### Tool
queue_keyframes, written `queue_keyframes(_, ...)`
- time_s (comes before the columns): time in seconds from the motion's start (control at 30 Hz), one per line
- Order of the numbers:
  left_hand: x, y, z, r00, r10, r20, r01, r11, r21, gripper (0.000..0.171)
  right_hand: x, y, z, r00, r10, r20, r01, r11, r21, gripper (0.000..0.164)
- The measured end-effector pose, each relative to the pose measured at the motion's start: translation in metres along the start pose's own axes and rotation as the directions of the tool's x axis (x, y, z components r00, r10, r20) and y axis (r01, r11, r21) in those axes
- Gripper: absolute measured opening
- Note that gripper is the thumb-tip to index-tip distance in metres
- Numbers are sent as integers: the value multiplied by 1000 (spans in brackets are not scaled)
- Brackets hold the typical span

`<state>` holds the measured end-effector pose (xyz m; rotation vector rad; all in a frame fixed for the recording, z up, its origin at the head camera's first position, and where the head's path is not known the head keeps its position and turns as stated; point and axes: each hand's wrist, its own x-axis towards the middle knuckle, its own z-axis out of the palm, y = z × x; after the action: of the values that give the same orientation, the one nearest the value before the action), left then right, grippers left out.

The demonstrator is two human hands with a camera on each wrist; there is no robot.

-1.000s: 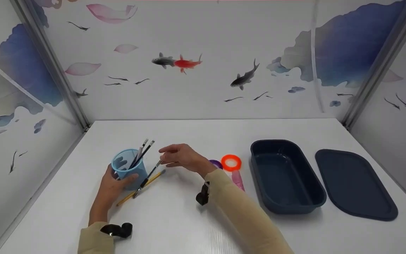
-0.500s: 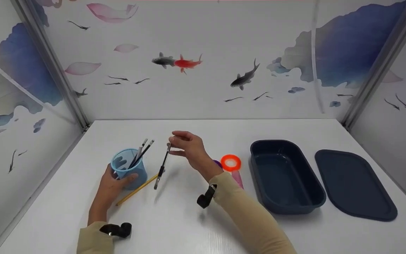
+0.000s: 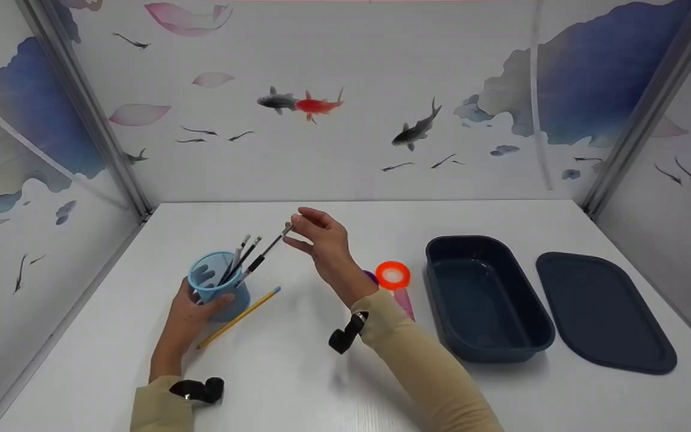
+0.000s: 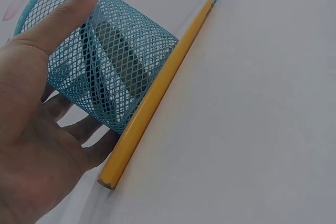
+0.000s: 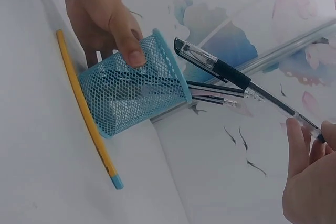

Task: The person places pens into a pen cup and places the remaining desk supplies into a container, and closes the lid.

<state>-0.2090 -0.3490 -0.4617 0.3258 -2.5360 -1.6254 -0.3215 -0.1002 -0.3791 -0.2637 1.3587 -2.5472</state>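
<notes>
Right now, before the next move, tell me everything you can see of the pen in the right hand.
The pen looks plastic: a slim see-through barrel with a dark line inside, a black grip sleeve, and a clear cap with a dark tip. The right hand pinches it near the end opposite the cap. It slants in the air, cap end lower and close to the rim of the cup. It is not inside; whether it touches the rim is unclear.

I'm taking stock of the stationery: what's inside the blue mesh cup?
Inside the blue mesh cup, dark pencils or pens lean with ends poking out; a broader shape shows through the wall, too veiled to name. The left grip partly covers the cup; I can't count everything.
</notes>
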Motion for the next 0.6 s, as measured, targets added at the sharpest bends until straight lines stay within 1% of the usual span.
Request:
queue_keyframes(0.17, 1, 0, 1, 1000, 3, 3, -3, 1000, -9, 105, -1, 0, 2, 1000, -3, 5, 3, 999, 33, 28)
queue_keyframes(0.33, 1, 0, 1, 1000, -14, 11, 14, 1000, -9, 109, -3, 5, 3, 1000, -12, 18, 11, 1000, 19, 28)
queue_keyframes(0.43, 1, -1, 1, 1000, -13, 9, 13, 1000, -13, 108, -4, 11, 5, 999, -17, 30, 17, 1000, -12, 28)
queue_keyframes(0.6, 1, -1, 0, 1000, -21, 3, 21, 1000, -14, 109, -7, 24, 11, 998, -8, 67, 15, 995, -96, 29)
